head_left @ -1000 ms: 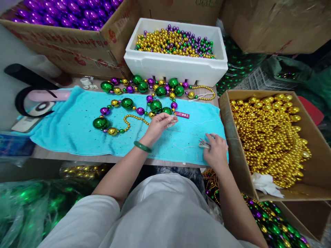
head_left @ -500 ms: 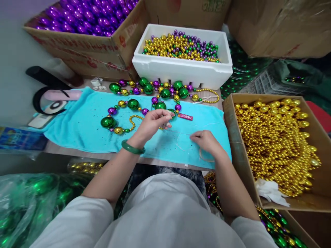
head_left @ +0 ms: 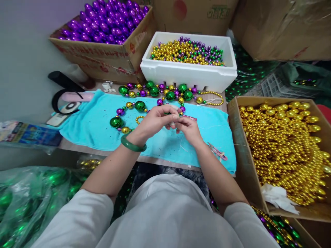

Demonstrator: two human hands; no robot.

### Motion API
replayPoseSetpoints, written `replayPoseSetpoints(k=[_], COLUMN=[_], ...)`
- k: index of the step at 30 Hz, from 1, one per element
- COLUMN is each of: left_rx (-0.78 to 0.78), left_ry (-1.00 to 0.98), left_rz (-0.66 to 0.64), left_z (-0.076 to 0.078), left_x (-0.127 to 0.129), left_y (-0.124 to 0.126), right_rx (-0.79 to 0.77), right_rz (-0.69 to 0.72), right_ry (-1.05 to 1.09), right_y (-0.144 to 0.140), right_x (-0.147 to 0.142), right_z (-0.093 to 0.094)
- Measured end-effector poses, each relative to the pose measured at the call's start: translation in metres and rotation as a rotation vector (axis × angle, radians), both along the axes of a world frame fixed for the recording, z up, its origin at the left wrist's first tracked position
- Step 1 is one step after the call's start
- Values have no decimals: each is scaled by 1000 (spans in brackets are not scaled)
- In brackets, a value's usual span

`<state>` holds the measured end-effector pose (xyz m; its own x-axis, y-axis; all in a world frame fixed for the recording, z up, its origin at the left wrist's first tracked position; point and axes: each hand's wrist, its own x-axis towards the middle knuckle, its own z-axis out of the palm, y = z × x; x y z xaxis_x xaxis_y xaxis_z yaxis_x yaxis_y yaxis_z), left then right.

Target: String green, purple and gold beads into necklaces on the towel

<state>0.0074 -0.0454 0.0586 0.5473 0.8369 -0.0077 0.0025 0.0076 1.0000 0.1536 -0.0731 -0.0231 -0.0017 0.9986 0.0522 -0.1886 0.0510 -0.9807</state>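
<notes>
My left hand (head_left: pixel 161 119), with a green bangle at its wrist, is closed in a pinch over the blue towel (head_left: pixel 88 134). Against its fingertips, the closed fingers of my right hand (head_left: pixel 190 130) meet it. Thin clear thread (head_left: pixel 184 146) hangs below the joined fingers, which partly hide what they hold. Just behind the hands lies a bead necklace (head_left: pixel 116 122) of large green, purple and gold beads, its middle part covered by my left hand. A small red tag (head_left: pixel 190 117) shows beyond my right fingers.
Pink-handled snips (head_left: pixel 219 152) lie by my right forearm. A white foam box (head_left: pixel 188 70) of small beads stands behind. Cardboard boxes hold purple beads (head_left: pixel 103 26) and gold bead strands (head_left: pixel 279 148). A black ring-shaped object (head_left: pixel 55 101) and a phone (head_left: pixel 60 115) sit at left.
My right hand has moved up and left from the towel's front to meet my left fingertips. The pink snips now show on the towel. The view has shifted slightly left.
</notes>
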Motion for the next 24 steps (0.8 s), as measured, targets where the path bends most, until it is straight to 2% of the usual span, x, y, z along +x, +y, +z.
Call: replayPoseSetpoints(k=[4, 12, 16, 20, 24], left_rx=[-27, -109, -191, -212, -253], left_ry=[-40, -156, -222, -239, -255], left_rz=[9, 4, -41, 12, 80], left_z=[-2, -3, -6, -6, -8], left_x=[-2, 8, 13, 16, 19], left_y=[-2, -8, -9, -6, -1], right_rx=[1, 49, 36, 47, 16], right_rz=[-97, -22, -53, -56, -127], right_ry=[67, 34, 44, -8, -57], right_y=[2, -6, -7, -6, -9], right_x=[-4, -8, -7, -7, -11], right_z=[-5, -5, -6, -12, -11])
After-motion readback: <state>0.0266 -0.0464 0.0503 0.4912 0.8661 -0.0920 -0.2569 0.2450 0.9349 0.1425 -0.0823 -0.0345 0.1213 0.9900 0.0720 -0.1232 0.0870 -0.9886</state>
